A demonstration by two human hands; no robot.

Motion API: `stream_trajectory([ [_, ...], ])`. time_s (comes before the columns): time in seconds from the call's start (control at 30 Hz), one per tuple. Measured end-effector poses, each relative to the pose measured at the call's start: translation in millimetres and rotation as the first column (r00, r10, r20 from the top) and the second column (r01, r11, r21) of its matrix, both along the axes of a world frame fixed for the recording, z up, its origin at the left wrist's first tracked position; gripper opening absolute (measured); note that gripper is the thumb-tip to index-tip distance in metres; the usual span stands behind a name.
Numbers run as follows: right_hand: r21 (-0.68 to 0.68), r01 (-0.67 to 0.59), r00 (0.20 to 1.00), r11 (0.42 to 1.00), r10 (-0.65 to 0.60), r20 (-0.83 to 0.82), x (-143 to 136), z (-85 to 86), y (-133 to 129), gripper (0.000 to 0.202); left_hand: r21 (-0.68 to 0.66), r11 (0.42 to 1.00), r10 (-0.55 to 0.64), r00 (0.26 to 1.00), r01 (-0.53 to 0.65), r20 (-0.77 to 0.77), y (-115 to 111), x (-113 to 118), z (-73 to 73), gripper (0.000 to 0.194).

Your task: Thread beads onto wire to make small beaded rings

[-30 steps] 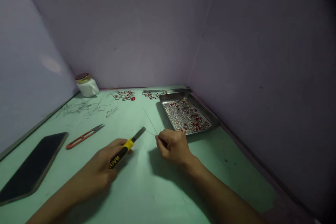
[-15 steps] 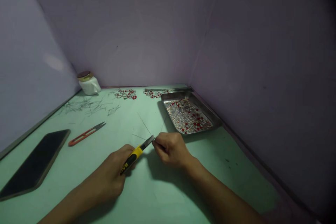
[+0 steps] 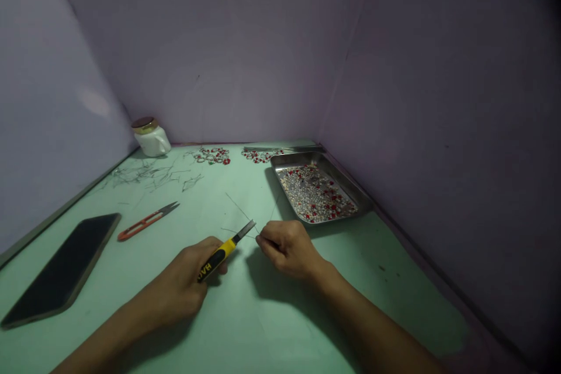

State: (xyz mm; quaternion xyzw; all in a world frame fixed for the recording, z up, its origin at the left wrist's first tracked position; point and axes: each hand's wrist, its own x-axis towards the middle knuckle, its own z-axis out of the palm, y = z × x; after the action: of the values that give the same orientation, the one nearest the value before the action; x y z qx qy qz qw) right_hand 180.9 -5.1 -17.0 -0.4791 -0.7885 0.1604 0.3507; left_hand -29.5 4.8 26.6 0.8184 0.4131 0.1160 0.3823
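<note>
My left hand is closed around yellow-and-black-handled pliers, seen edge-on, their metal tip pointing up and right. That tip lies just left of my right hand, a small gap from its fingertips. Thumb and forefinger of my right hand are pinched on thin wire. Several fine strands fan out from this pinch, two to the left and one up to the right. Whatever else sits inside the right fingers is hidden.
A metal tray of red and pale beads stands right. Orange-handled thread snips and a dark phone lie left. Behind are wire pieces, red-beaded wire pieces, thin rods and a lidded white jar near the walls.
The pliers' tip has drawn back left and slightly up, away from my right fingertips. My right hand keeps its pinch on the wire. The whole view has shifted slightly.
</note>
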Motion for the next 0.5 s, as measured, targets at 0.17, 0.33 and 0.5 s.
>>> stream_trajectory([
  [0.17, -0.049, -0.028, 0.997, 0.998, 0.025, -0.075, 2, -0.8, 2, 0.033, -0.025, 0.999, -0.047, 0.997, 0.048, 0.057, 6, -5, 1.0, 0.026],
  [0.33, -0.068, -0.027, 0.995, 0.997, 0.021, -0.095, 1, -1.9, 3, 0.033, -0.036, 0.996, -0.080, 0.995, 0.082, 0.053, 11, -10, 5.6, 0.039],
  [0.5, -0.078, -0.025, 0.992, 0.997, 0.015, -0.124, 1, -2.3, 3, 0.033, -0.030, 0.993, -0.108, 0.993, 0.110, 0.055, 9, -8, 6.5, 0.049],
])
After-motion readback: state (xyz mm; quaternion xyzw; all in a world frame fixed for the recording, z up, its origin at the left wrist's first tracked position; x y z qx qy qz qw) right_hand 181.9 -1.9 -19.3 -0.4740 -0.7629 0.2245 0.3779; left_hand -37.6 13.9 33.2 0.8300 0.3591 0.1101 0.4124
